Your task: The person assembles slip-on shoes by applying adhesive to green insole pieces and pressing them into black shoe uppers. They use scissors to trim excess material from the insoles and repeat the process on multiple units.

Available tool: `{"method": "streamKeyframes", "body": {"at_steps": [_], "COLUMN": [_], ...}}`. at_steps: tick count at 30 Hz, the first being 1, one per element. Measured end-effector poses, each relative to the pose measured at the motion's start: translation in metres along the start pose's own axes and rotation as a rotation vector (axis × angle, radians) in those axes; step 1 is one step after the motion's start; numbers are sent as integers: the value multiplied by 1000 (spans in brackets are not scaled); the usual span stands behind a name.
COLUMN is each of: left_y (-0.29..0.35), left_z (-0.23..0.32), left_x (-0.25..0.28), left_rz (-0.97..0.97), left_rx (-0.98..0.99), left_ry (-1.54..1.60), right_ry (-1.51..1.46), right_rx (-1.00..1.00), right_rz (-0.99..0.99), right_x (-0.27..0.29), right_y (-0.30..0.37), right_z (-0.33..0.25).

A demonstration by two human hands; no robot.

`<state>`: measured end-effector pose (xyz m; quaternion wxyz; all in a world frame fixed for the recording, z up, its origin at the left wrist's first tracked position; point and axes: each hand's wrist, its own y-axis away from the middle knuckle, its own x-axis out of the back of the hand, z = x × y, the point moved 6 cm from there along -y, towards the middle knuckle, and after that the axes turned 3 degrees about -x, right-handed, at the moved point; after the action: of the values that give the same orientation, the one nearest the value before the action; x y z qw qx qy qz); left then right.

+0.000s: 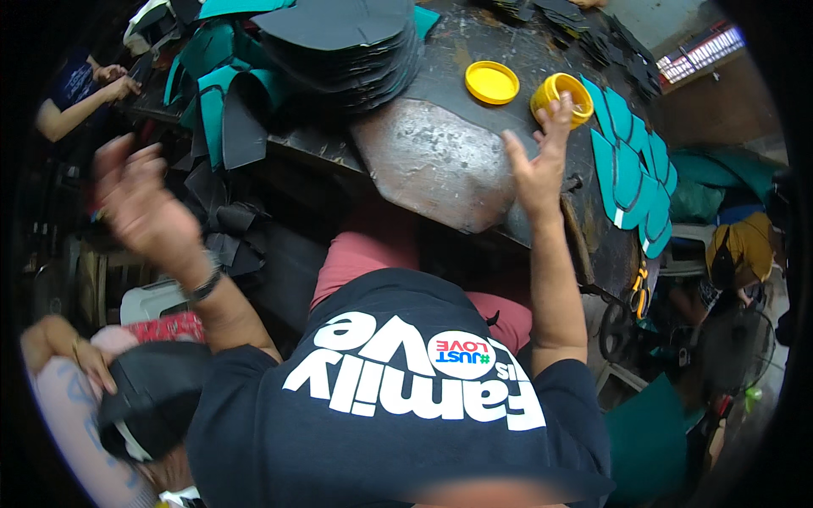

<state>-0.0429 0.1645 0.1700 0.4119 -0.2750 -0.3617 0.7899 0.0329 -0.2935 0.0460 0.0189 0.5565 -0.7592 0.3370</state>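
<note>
Yellow tub (544, 88), uncapped, on the dark table (457, 51), at the fingertips of the right hand (539, 169), the nearer; fingers spread, no grip seen, contact uncertain. Left hand (146, 201): blurred, raised, fingers apart, nothing visibly held, well left of the tub.

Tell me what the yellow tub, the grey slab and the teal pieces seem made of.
Tub: probably plastic, smooth, slightly glossy; even colour with soft highlights. Slab: perhaps metal or stone, worn, half-shiny; it reflects light around scuffs and specks. Teal pieces: likely fabric or foam, matte; no shine shows, but texture is too small to tell.
</note>
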Motion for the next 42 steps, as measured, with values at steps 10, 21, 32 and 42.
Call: {"method": "streamKeyframes", "body": {"at_steps": [10, 21, 32, 42], "left_y": [0, 218, 129, 0], "left_z": [80, -48, -74, -94], "left_x": [56, 89, 183, 91], "left_rz": [281, 116, 376, 134], "left_rx": [-703, 951, 813, 363], "left_ry": [126, 140, 766, 454], "right_ry": [-391, -635, -696, -574], "right_rx": [56, 286, 454, 432], "right_rz": [-105, -376, -502, -324], "right_x": [-76, -120, -158, -130], "right_y": [41, 26, 40, 24], "right_z": [-74, -160, -212, -182]}}
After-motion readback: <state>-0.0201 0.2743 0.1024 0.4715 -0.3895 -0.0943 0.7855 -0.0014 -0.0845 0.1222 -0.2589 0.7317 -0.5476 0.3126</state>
